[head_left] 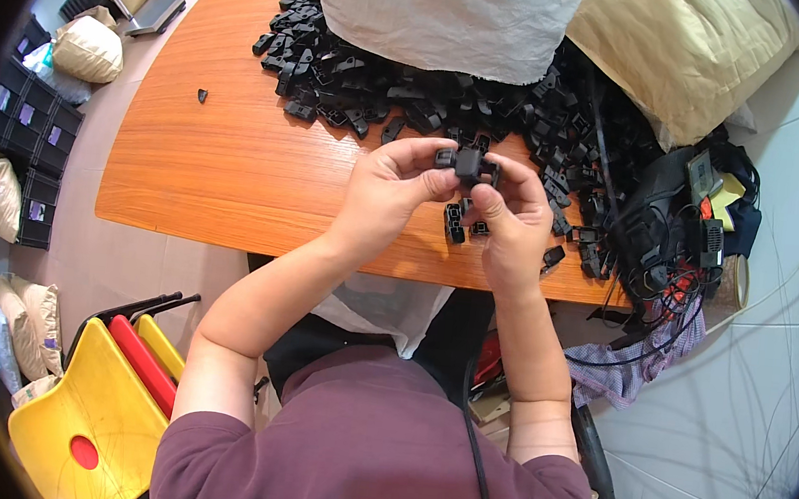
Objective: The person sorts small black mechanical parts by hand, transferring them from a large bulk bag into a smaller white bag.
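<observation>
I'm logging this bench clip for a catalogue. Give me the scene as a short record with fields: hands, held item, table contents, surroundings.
left hand: left hand pinches the small black plastic part from the left
right hand: right hand grips the same part from the right
held item: black, blocky, raised above the wooden table
below hands: two loose black parts on the table
table contents: large heap of black plastic parts, partly under a white sack
surroundings: yellow chair lower left; tangled cables at right
</observation>
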A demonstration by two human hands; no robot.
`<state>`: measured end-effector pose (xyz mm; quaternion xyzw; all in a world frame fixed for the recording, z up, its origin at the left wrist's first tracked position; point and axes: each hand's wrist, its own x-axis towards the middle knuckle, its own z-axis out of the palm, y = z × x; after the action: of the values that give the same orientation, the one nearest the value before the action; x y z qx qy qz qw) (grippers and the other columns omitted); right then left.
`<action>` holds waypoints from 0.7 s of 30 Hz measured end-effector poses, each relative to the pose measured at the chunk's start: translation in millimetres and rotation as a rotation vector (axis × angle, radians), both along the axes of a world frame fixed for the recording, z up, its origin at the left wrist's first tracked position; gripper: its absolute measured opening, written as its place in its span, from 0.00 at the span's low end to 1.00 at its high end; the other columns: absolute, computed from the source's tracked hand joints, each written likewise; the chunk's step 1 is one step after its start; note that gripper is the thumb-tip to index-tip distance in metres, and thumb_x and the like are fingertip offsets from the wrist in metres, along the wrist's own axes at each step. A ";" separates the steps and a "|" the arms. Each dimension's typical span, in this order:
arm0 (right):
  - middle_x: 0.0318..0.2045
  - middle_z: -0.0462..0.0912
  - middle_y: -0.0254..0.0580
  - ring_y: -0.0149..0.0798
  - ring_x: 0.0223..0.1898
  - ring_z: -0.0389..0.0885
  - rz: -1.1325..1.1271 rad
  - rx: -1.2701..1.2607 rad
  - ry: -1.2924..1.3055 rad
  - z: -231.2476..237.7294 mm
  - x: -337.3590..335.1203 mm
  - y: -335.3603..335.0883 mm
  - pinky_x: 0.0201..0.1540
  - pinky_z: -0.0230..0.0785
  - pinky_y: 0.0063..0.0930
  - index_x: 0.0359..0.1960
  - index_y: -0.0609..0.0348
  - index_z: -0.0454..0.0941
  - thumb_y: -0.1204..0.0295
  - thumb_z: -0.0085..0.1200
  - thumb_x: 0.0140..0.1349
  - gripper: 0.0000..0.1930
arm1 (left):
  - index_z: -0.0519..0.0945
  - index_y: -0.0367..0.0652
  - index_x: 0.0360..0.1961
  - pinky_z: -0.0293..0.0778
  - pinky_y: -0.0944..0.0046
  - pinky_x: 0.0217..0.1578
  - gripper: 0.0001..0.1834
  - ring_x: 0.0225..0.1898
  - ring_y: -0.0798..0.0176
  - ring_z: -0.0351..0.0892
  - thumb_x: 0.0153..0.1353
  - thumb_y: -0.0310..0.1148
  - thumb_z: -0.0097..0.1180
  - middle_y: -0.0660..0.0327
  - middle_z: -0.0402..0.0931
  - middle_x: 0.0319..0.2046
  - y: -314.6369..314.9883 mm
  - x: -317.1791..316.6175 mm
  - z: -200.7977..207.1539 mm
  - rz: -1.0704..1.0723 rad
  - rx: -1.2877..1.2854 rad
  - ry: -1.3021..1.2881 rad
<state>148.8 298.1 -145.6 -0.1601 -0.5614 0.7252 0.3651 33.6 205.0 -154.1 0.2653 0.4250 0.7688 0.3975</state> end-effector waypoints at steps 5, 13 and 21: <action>0.35 0.78 0.35 0.25 0.35 0.76 0.038 -0.015 -0.030 6.7 6.4 -1.6 0.28 0.71 0.15 0.44 0.62 0.73 0.76 0.59 0.53 0.16 | 0.73 0.34 0.48 0.73 0.71 0.40 0.17 0.37 0.70 0.76 0.55 0.24 0.56 0.60 0.77 0.36 -3.2 0.9 3.8 -0.003 0.006 0.094; 0.37 0.78 0.36 0.27 0.38 0.76 0.031 0.091 0.052 5.7 8.1 -3.1 0.37 0.69 0.16 0.45 0.62 0.73 0.78 0.58 0.53 0.17 | 0.73 0.34 0.48 0.72 0.71 0.41 0.17 0.39 0.71 0.75 0.56 0.22 0.54 0.60 0.77 0.38 -4.1 3.9 6.9 -0.077 0.036 0.162; 0.36 0.80 0.45 0.37 0.35 0.80 -0.344 0.849 -0.283 -2.1 11.9 -7.8 0.36 0.73 0.26 0.40 0.62 0.75 0.77 0.62 0.46 0.17 | 0.65 0.32 0.53 0.70 0.70 0.46 0.24 0.44 0.69 0.73 0.56 0.24 0.55 0.57 0.74 0.42 -17.5 16.9 10.7 -0.103 -0.046 -0.056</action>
<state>160.7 290.3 -147.6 -0.1845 -0.8175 0.3319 0.4330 50.5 187.5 -143.4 0.2558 0.4172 0.7445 0.4542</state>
